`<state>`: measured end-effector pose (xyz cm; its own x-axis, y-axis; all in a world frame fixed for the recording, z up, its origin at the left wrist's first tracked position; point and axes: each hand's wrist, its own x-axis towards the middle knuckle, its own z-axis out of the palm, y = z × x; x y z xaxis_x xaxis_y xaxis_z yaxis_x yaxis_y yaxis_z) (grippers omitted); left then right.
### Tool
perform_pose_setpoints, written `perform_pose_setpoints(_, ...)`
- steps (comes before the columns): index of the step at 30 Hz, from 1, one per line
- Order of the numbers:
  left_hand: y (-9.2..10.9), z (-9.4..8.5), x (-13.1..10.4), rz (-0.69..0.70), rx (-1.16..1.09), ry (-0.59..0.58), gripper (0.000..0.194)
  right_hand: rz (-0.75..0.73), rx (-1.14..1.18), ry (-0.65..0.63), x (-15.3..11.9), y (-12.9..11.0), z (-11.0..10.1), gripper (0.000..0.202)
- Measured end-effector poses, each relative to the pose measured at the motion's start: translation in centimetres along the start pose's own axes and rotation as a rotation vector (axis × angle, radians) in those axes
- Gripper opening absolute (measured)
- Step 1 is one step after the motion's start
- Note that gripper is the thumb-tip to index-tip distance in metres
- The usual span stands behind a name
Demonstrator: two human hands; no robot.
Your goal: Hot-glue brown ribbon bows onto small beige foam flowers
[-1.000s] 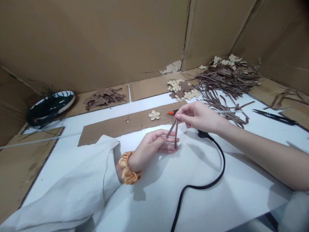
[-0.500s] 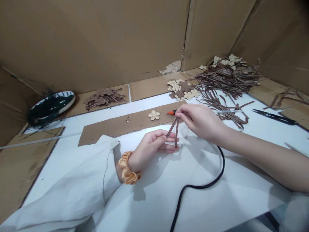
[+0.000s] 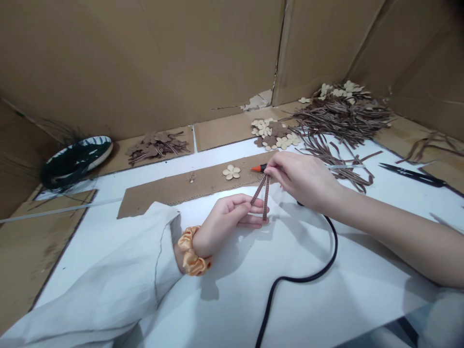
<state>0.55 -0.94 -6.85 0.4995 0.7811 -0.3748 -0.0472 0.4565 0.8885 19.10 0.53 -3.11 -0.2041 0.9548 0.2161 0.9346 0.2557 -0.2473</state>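
Note:
A brown stitched ribbon [image 3: 266, 198], folded at its top into two hanging tails, is between my hands. My right hand [image 3: 302, 179] pinches the fold. My left hand [image 3: 232, 217], with an orange scrunchie [image 3: 195, 251] at the wrist, holds one tail between thumb and fingers; the other tail lies against its fingertips. Just behind my right fingers an orange-tipped tool [image 3: 258, 168] with a black body rests over the cardboard strip [image 3: 155, 197]; my hand hides the rest of it. A cream five-petal flower [image 3: 231, 172] lies on that strip.
Cream and brown flowers [image 3: 275, 134] and a large heap of brown ribbons [image 3: 340, 118] sit at the back right. Black thread snips [image 3: 411, 175] lie right. A dish of dark threads [image 3: 78, 162] and a brown flower pile [image 3: 157, 145] are left. A black cord [image 3: 300, 280] curves in front.
Almost nothing differs. My right hand has shifted very slightly, with the folded ribbon still in its pinch; the left hand keeps its hold on one tail.

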Motion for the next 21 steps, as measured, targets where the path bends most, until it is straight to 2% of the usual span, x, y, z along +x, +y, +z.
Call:
perform_pose_setpoints(13, 0.1, 0.1, -0.1, -0.009, 0.033, 0.012, 0.018, -0.132, 0.178, -0.060, 0.7, 1.2, 0.5, 0.022)
perform_pose_setpoints(17, 0.0, 0.2, -0.1, 0.054, 0.200, 0.058, 0.017, -0.136, 0.258, -0.050, 0.6, 1.1, 0.1, 0.021)
perform_pose_setpoints(21, 0.5, 0.0, -0.4, 0.199, 0.544, 0.153, 0.028, -0.134, 0.348, -0.059, 0.2, 0.8, -0.3, 0.023)
